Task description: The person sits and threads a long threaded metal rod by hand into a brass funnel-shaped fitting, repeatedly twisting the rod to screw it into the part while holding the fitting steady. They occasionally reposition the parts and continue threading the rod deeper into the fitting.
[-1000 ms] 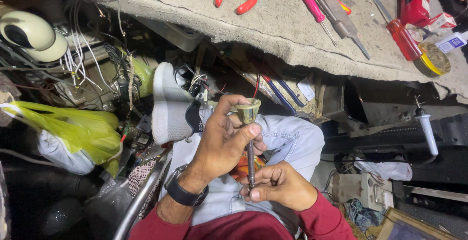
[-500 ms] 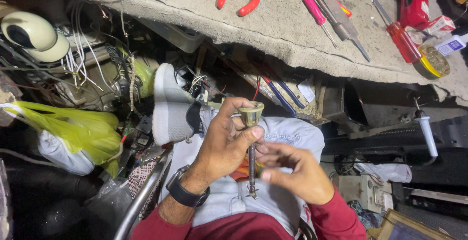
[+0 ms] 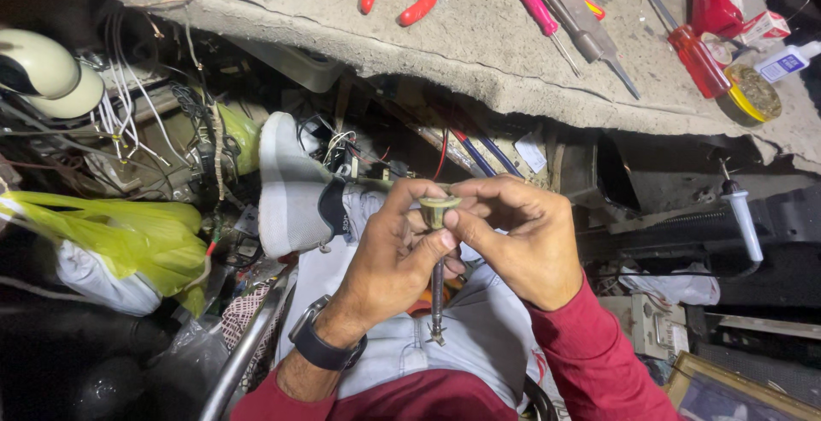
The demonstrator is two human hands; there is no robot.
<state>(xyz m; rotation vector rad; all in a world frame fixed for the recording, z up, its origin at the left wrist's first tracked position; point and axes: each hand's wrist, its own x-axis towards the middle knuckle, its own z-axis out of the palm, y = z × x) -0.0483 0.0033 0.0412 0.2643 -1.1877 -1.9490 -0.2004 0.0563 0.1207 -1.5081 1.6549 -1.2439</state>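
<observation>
Small dull-brass cup-shaped fitting on dark thin metal rod (image 3: 437,254) held upright over lap, pinched by left hand (image 3: 395,259) and right hand (image 3: 522,241). Fitting seated on rod; progress beyond that not judged.

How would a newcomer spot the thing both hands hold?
Below the grey bench edge, over the lap, the left hand and right hand meet. Between their fingertips is a small brass cap on a thin metal rod, unlike the red-handled tools above.
</observation>
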